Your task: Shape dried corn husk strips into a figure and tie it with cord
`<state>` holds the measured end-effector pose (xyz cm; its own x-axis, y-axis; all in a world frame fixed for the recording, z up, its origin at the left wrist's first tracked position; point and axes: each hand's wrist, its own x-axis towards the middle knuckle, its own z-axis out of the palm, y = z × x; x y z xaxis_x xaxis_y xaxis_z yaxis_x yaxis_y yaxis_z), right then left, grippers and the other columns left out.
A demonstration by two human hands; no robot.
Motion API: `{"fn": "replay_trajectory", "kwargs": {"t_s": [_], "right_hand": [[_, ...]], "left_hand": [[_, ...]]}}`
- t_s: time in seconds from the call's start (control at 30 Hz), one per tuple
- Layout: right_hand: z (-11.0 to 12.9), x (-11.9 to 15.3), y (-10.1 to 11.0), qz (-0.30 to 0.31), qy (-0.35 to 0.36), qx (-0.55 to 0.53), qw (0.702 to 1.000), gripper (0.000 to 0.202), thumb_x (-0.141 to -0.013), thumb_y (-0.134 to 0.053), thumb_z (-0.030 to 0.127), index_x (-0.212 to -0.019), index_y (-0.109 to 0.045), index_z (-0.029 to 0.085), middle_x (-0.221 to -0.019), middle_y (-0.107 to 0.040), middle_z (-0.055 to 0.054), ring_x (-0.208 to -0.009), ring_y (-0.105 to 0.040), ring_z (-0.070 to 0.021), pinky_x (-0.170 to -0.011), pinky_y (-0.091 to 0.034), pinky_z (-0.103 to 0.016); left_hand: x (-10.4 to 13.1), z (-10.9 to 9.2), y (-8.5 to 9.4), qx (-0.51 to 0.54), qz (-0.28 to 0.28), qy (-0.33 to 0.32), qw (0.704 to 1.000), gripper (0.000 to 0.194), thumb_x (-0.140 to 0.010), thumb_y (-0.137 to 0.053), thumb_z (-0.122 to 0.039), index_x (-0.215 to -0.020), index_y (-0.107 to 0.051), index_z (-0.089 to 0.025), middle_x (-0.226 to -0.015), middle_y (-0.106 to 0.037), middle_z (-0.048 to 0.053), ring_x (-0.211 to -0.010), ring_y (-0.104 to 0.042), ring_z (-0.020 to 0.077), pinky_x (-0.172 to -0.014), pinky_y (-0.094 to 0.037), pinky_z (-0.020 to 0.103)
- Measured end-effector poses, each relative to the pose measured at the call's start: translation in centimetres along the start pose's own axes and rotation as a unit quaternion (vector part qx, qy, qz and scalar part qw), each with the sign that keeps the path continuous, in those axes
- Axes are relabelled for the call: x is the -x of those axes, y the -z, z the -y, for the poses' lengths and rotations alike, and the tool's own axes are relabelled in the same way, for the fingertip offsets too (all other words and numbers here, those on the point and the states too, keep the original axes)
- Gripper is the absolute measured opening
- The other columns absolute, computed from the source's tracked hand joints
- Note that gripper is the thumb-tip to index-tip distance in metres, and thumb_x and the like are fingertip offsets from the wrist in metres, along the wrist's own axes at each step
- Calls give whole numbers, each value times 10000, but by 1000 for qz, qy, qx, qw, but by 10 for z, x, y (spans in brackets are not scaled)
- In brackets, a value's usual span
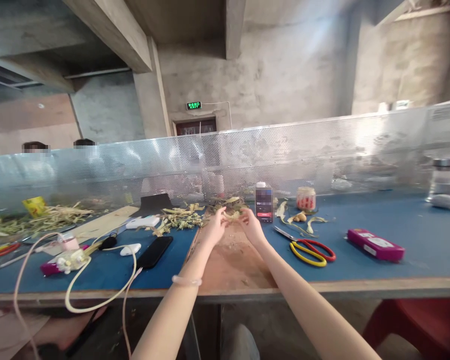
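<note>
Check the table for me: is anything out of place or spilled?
Two things. A cream cable sags in a loop over the table edge, so it might get snagged. Crumbs lie scattered on the brown board, near the left hand and right hand. Nothing looks clearly damaged.

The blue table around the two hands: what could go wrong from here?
The right hand might knock the upright phone beside it. The scissors lie near the right forearm, so a reach might meet their tips. A cable seems to run from the black phone over the table edge; a tug could drop the phone.
</note>
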<state>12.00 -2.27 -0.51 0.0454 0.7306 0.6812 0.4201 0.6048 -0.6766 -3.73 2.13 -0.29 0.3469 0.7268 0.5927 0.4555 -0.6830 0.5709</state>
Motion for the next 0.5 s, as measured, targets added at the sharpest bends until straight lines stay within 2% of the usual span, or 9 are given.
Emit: {"fn": "replay_trajectory", "kwargs": {"t_s": [0.07, 0.1, 0.2, 0.23, 0.27, 0.3, 0.33, 0.4, 0.5], "right_hand": [[27, 10, -6, -27, 39, 9, 999, 359, -836, -421, 286, -1168, -467, 157, -1077, -557, -147, -948, -515, -243, -810, -385, -428], [44, 20, -13, -20, 68, 10, 997, 313, -844, -406, 264, -1132, -497, 182, -1106, -547, -129, -988, -496, -237, -842, -367, -427], [102, 64, -46, 90, 221, -3, 971, 206, -756, -554, 252, -960, -579, 262, -986, -610, 10, -904, -534, -153, -841, -394, -294], [120, 81, -58, 147, 288, -10, 946, 146, -724, -591, 246, -864, -601, 286, -907, -628, 73, -853, -545, -110, -826, -396, -227], [136, 95, -70, 236, 412, -7, 880, 121, -747, -571, 254, -864, -600, 265, -911, -631, 78, -857, -539, -99, -838, -385, -215], [150, 107, -80, 286, 474, -1, 833, 97, -785, -544, 278, -855, -598, 237, -890, -637, 77, -852, -531, -91, -846, -377, -207], [161, 114, -88, 326, 500, 20, 802, 116, -820, -512, 279, -870, -595, 214, -887, -643, 74, -848, -526, -88, -835, -379, -205], [175, 117, -97, 379, 477, 79, 789, 227, -832, -480, 407, -813, -611, 223, -901, -661, 85, -843, -522, -127, -801, -400, -271], [180, 104, -100, 388, 396, 190, 810, 293, -774, -500, 486, -761, -635, 227, -901, -679, 58, -850, -525, -201, -727, -427, -356]], "left_hand": [[0, 1, 1, -33, -40, -5, 999, 529, -804, -461, -102, -1299, -308, -210, -878, -639, 36, -856, -588, 162, -816, -431, 324], [0, 2, 2, -48, -55, -8, 997, 527, -801, -473, -108, -1295, -318, -213, -868, -641, 39, -856, -587, 174, -804, -437, 331], [0, 6, 4, -87, -88, -20, 992, 505, -798, -498, -135, -1276, -351, -210, -830, -644, 44, -816, -592, 199, -748, -454, 341], [0, 8, 5, -99, -97, -24, 990, 487, -801, -494, -135, -1265, -364, -210, -826, -644, 42, -800, -594, 196, -738, -453, 336], [-1, 10, 6, -109, -106, -26, 988, 471, -804, -489, -131, -1253, -375, -210, -827, -643, 38, -785, -596, 190, -731, -450, 325], [-1, 12, 7, -118, -116, -27, 986, 459, -805, -486, -126, -1244, -380, -208, -832, -643, 36, -776, -598, 182, -727, -447, 312], [-1, 15, 8, -126, -128, -25, 983, 452, -807, -484, -124, -1239, -377, -203, -838, -643, 34, -773, -600, 174, -724, -442, 298], [-2, 20, 12, -138, -162, -15, 977, 440, -820, -468, -132, -1240, -350, -184, -845, -641, 37, -781, -601, 168, -720, -436, 281], [-4, 26, 17, -150, -223, 12, 963, 399, -845, -422, -142, -1229, -315, -151, -831, -643, 46, -763, -605, 167, -696, -433, 270]]}}
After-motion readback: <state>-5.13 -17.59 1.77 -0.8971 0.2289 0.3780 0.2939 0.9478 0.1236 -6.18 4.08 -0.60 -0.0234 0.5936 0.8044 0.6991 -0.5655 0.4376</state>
